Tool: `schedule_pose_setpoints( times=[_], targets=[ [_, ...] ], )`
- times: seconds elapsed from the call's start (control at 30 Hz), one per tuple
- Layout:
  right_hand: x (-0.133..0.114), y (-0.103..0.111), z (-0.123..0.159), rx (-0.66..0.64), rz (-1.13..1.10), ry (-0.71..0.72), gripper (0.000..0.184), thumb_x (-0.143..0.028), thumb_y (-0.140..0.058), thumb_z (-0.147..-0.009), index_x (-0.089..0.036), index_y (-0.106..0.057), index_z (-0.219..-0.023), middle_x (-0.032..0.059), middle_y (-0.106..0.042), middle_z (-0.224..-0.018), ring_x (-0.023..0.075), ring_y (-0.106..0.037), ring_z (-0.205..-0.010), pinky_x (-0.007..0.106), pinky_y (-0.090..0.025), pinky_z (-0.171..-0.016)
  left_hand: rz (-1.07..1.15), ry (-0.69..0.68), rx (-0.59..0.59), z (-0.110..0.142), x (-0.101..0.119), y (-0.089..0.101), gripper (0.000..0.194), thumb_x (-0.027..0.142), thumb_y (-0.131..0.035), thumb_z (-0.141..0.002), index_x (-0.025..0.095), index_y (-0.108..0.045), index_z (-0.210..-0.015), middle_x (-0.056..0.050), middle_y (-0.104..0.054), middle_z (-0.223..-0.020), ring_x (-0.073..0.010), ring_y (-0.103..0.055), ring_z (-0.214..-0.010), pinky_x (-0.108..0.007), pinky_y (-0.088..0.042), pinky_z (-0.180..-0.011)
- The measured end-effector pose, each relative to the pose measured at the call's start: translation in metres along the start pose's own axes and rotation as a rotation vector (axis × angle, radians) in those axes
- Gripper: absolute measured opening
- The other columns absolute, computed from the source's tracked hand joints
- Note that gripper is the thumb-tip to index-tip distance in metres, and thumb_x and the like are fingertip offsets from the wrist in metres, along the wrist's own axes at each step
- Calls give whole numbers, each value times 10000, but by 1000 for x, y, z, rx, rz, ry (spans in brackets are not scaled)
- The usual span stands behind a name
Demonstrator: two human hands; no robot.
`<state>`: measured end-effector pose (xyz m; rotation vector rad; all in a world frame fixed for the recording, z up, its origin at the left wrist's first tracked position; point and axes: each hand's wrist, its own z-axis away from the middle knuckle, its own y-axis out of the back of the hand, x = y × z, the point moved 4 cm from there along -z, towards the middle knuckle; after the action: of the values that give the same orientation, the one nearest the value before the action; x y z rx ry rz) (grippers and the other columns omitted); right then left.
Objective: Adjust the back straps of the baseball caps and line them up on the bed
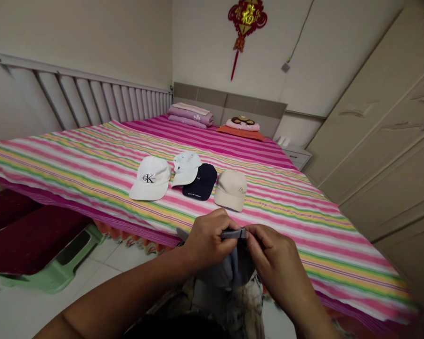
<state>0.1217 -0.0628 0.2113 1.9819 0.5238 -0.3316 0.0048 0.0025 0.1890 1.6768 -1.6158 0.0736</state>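
Observation:
Both my hands hold a grey cap [229, 270] in front of me, above my lap. My left hand [207, 240] grips its back strap from the left with fingers closed. From the right, my right hand [273, 256] pinches the strap's end at the small buckle. On the striped bed [92, 155] lie several caps in a row: a white cap with a black logo [151, 178], a pale white cap [185, 167], a navy cap [201, 181] and a beige cap [231, 189].
Folded pink blankets [191, 115] and a pillow with a cushion [243, 127] lie at the headboard. A bedside table [296, 154] and a wardrobe [385, 141] stand at right. A green stool with a red cushion [35, 245] stands at left on the tiled floor.

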Motion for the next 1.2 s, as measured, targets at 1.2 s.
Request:
schedule_pose_setpoints(
  times=[1.2],
  targets=[
    [11,-11,11,250,54,291,208,-126,-487,-799,-155,-600,-971,75,-649,-789,163,-614,-709,252,-494,-585,756,645,-187,4,-30,-27,120,170,-648,-545,101,-581,-616,30,-532,-542,-56,-437,-512,-169,-332,-500]
  ],
)
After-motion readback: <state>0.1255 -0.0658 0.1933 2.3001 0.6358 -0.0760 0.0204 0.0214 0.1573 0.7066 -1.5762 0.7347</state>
